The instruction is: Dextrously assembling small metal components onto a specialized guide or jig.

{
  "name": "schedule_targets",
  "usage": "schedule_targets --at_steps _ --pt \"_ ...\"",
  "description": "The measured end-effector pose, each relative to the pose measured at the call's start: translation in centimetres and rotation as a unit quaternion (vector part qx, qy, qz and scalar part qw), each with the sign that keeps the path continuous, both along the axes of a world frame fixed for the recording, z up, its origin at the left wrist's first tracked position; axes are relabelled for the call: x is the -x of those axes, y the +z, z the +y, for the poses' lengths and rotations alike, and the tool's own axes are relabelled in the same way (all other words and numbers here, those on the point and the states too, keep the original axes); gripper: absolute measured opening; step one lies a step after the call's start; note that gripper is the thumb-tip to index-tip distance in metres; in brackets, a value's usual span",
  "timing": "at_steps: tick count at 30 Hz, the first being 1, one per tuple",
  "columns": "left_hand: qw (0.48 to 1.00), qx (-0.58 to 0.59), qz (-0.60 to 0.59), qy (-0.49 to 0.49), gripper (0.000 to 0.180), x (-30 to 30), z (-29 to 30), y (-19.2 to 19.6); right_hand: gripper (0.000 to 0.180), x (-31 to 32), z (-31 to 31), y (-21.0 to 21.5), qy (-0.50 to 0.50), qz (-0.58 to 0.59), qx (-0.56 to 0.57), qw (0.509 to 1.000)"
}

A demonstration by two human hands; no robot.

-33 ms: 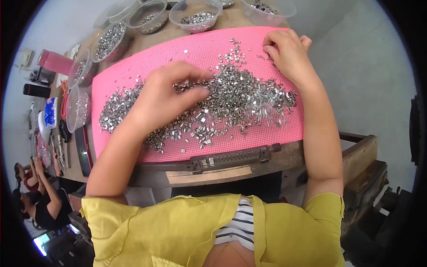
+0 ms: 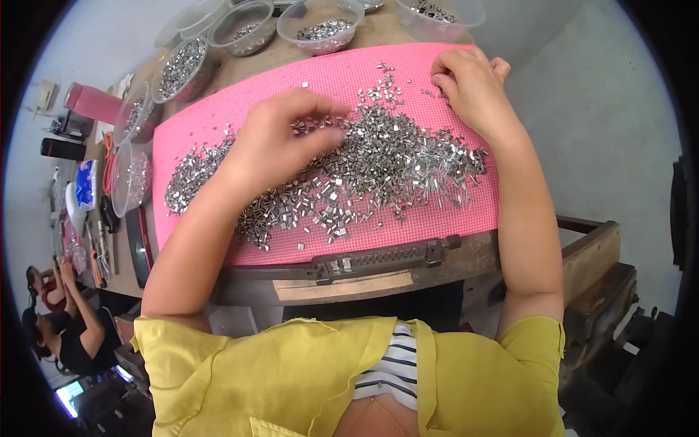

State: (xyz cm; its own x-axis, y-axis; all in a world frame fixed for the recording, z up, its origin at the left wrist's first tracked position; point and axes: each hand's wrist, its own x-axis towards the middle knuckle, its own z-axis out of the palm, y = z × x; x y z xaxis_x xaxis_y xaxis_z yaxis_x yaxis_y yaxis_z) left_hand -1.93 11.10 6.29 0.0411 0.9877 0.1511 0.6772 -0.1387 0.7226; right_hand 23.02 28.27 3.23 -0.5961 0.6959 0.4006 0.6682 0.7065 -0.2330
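Note:
A broad heap of small silvery metal pieces (image 2: 386,153), some blocky and some like thin pins, lies spread over a pink textured mat (image 2: 429,237). My left hand (image 2: 273,142) hovers over the middle of the heap, its thumb and fingers apart and nothing visible between them; the fingertips are blurred. At the mat's far right corner, my right hand (image 2: 473,91) rests with fingers curled and thumb bent toward them. A few loose pieces (image 2: 442,95) lie beside its fingertips. Whatever it may pinch is hidden.
Clear plastic bowls of metal pieces, such as a round bowl (image 2: 320,33), line the table's far and left edges. A dark plastic strip (image 2: 378,262) runs along the near edge. Tools and a phone-like dark object (image 2: 138,244) lie left. Two people (image 2: 69,331) sit beyond, lower left.
My left hand has shifted slightly to the right over the heap. My right hand keeps its place at the mat's corner.

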Motion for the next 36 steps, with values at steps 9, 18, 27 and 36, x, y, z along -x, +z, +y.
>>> schedule_targets --at_steps 9,18,27,36 --pt "0.992 0.071 -0.009 0.107 0.03 3.5 7.5 -2.8 0.011 2.1 -1.7 -0.8 0.007 0.049 0.016 0.999" --pt "0.984 0.05 0.133 0.106 0.027 5.9 8.4 -1.2 0.01 7.0 -3.2 -0.2 0.053 0.062 -0.026 0.996" --pt "0.987 0.046 0.138 0.066 0.022 11.5 7.6 0.2 0.011 13.0 -4.9 1.0 0.071 0.119 -0.068 0.988" --pt "0.993 0.016 -0.114 0.021 0.011 15.1 -2.9 3.8 0.013 15.8 -11.6 4.9 0.034 0.243 0.093 0.965"
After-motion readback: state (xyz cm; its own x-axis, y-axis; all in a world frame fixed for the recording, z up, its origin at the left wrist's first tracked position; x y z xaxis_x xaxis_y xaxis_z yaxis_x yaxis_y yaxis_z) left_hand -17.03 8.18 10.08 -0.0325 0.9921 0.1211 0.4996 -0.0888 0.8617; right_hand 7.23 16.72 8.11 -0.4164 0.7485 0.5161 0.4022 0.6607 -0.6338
